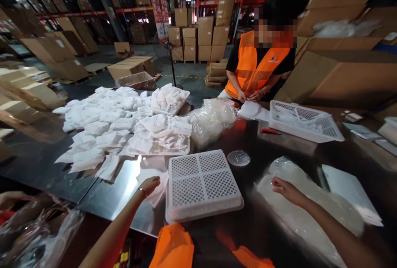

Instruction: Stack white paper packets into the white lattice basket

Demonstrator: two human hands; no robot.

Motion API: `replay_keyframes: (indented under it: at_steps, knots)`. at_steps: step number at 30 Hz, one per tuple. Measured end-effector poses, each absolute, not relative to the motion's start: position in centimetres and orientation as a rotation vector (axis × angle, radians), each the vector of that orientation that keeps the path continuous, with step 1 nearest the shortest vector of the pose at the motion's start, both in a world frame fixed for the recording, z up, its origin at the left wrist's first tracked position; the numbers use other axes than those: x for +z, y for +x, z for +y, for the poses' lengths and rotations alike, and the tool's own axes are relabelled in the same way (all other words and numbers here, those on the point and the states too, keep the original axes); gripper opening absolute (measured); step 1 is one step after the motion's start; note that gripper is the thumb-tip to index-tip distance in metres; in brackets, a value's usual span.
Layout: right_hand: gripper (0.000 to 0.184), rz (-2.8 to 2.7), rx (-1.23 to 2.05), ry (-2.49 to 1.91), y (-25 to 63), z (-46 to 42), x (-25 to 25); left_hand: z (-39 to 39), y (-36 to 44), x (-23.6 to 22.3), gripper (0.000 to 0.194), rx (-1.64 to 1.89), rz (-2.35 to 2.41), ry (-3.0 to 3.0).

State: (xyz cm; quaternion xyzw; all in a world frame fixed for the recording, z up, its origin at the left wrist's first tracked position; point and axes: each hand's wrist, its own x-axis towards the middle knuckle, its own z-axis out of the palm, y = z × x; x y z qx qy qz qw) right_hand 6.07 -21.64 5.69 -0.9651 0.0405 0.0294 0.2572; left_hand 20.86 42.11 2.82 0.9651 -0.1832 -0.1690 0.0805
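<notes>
My left hand has its fingers closed on a thin white pouch at the left side of an upturned white plastic basket. Over a long clear plastic bag of pale round pieces hovers my right hand; its fingers are loosely curled and apart, with nothing visible in them. Whether they touch the bag is hard to tell. A clear round disc lies on the dark table just beyond the basket. To the right of the bag is a stack of white sheets.
Many white packets are heaped at the left, some on white trays. Further back are clear bags, a red pen-like tool and a white basket. A co-worker in an orange vest handles something across the table.
</notes>
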Motion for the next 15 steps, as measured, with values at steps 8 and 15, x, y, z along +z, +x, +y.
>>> replay_keyframes:
  at_steps: [8,15]
  knots:
    - [0.038,0.365,-0.296,-2.573,8.8,-21.1,7.7,41.2,22.3,6.8,0.030,-0.045,-0.182,2.958]
    - [0.036,-0.222,-0.581,-2.681,11.4,-8.3,5.3,32.6,18.5,7.7,0.029,0.268,-0.577,2.691]
